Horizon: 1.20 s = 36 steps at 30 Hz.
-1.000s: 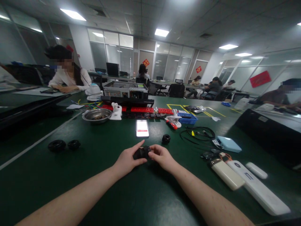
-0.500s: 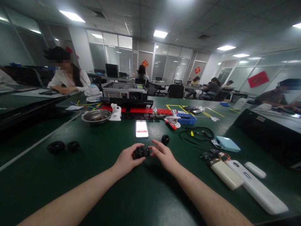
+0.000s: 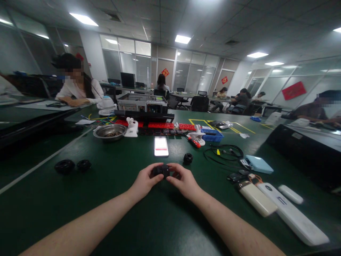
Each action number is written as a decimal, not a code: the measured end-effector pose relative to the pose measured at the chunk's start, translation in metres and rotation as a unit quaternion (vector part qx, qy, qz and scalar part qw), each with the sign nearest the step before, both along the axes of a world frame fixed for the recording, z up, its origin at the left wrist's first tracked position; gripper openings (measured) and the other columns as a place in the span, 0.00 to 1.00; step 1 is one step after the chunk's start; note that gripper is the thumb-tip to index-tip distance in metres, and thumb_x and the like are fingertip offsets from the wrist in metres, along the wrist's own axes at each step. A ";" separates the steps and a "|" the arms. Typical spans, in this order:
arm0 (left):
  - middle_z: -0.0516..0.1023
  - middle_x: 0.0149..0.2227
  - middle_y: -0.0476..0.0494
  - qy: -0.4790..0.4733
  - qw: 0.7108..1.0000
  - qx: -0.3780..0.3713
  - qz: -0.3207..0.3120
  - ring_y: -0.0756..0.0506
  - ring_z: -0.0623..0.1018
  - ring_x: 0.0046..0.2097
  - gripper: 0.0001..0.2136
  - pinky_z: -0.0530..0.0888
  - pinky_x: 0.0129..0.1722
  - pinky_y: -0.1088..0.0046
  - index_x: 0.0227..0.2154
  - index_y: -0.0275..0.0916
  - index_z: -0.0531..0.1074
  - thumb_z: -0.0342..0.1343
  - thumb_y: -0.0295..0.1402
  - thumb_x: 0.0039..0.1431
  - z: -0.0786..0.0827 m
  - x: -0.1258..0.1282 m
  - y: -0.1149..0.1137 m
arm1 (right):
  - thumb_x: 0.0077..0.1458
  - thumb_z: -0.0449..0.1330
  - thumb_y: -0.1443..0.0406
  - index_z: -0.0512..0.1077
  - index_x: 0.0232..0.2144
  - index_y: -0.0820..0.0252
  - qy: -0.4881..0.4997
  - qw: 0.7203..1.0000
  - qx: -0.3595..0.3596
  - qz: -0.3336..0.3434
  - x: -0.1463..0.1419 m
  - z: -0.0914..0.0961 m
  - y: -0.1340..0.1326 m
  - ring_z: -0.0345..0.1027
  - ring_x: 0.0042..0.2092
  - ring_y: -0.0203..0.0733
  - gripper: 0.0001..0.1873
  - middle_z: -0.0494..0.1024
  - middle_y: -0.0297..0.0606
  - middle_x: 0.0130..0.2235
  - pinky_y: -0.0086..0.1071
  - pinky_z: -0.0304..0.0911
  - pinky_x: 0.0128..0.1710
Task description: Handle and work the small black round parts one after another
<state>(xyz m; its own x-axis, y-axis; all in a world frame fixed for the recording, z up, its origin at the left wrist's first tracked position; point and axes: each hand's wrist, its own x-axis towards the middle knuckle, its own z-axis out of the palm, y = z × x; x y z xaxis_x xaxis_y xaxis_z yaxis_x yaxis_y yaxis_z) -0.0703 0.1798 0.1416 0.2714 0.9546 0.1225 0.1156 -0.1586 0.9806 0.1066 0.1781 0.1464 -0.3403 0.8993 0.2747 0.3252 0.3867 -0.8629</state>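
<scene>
Between my hands, just above the green table, is a small black ridged cylinder (image 3: 162, 171) lying sideways; its exact kind I cannot make out. My left hand (image 3: 147, 179) grips its left end, thumb in front and fingers behind. Around the right end close the thumb and fingers of my right hand (image 3: 185, 180). A short black ring-shaped part (image 3: 188, 158) sits just beyond my right hand. Two more round black parts lie to the left, a larger one (image 3: 64, 166) and a smaller one (image 3: 84, 165). A lit phone (image 3: 161, 146) lies beyond my hands.
A metal bowl (image 3: 110, 137) with small pieces stands back left, near a white stand (image 3: 131, 128). Back right are a red screwdriver (image 3: 194, 143), a blue tray (image 3: 212, 136) and a black cable (image 3: 225, 152). Right: a light-blue case (image 3: 259, 164) and a cream power bank (image 3: 257, 198). Several people sit around.
My right hand has moved left and closed its thumb and fingers on the right end of the black cylinder. My left hand keeps its grip.
</scene>
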 end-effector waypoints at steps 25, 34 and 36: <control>0.75 0.31 0.42 0.022 0.996 -0.065 -0.056 0.44 0.75 0.32 0.19 0.70 0.32 0.68 0.39 0.32 0.68 0.49 0.43 0.50 0.001 0.001 0.001 | 0.41 0.62 0.61 0.64 0.36 0.59 -0.087 0.996 0.029 -0.001 0.004 0.009 -0.004 0.62 0.30 0.35 0.18 0.70 0.34 0.33 0.28 0.58 0.28; 0.74 0.39 0.45 0.153 0.985 0.080 0.008 0.43 0.73 0.41 0.18 0.69 0.41 0.65 0.40 0.40 0.68 0.56 0.36 0.44 0.008 0.000 -0.007 | 0.52 0.50 0.52 0.62 0.38 0.60 -0.034 0.998 -0.044 -0.025 0.001 0.000 -0.002 0.63 0.27 0.33 0.18 0.71 0.35 0.30 0.27 0.58 0.26; 0.74 0.40 0.46 0.214 0.965 0.150 0.015 0.43 0.73 0.42 0.19 0.69 0.43 0.65 0.42 0.42 0.67 0.57 0.35 0.43 0.009 0.001 -0.012 | 0.55 0.40 0.49 0.65 0.29 0.63 -0.020 0.992 -0.123 -0.013 0.001 -0.005 0.003 0.59 0.20 0.31 0.25 0.68 0.33 0.21 0.25 0.55 0.20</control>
